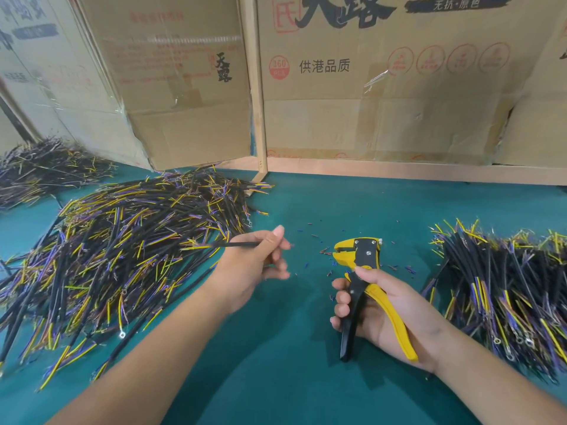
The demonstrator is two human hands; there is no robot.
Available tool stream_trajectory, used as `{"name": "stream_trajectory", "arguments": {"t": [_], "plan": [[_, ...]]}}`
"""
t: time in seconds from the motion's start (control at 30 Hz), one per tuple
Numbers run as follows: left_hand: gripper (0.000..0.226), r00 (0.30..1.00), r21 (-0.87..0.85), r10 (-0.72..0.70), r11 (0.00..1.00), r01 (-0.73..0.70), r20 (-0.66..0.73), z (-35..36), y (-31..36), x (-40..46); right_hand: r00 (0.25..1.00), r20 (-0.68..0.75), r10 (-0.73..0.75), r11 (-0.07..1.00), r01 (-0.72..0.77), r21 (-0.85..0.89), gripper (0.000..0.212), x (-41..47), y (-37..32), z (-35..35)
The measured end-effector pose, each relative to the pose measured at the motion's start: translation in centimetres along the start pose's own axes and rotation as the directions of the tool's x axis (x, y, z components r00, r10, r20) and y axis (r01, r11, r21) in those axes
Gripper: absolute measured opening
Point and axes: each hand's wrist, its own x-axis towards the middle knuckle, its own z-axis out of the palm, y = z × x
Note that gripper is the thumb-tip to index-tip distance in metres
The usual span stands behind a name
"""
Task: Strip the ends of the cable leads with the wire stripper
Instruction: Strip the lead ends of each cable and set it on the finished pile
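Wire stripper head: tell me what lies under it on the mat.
Under the wire stripper lies the green mat, littered with small bits of stripped insulation. The head itself hides whatever sits directly beneath it. The right hand grips its handles.

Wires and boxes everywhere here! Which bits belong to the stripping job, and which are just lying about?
In the job:
- wire stripper, gripped by the right hand
- black cable, pinched by the left hand
- big cable pile
- right cable pile

Lying about:
- insulation scraps on the green mat
- cardboard boxes
- far cable pile
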Motion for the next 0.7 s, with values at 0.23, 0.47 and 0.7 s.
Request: {"name": "stream_trajectory", "arguments": {"t": [0.23, 0.47, 0.7], "plan": [[0.070, 0.999, 0.452, 0.046, 0.891, -0.041, 0.001, 0.6, 0.8, -0.7, 0.999, 0.024, 0.037, 0.999, -0.037, 0.005, 0.048, 1.6, 0.3, -2.0], [0.032, 0.993, 0.012, 0.113, 0.993, -0.113, 0.031, 0.9, 1.9, -1.1, 0.998, 0.041, 0.052, 0.999, -0.052, 0.009, 0.048, 1.9, 0.3, -2.2], [0.020, 0.971, 0.049, 0.232, 0.971, -0.235, 0.061, 0.7, 2.1, -1.2, 0.999, 0.042, 0.031, 1.000, -0.031, 0.000, 0.049, 1.3, 0.3, -1.6]]}}
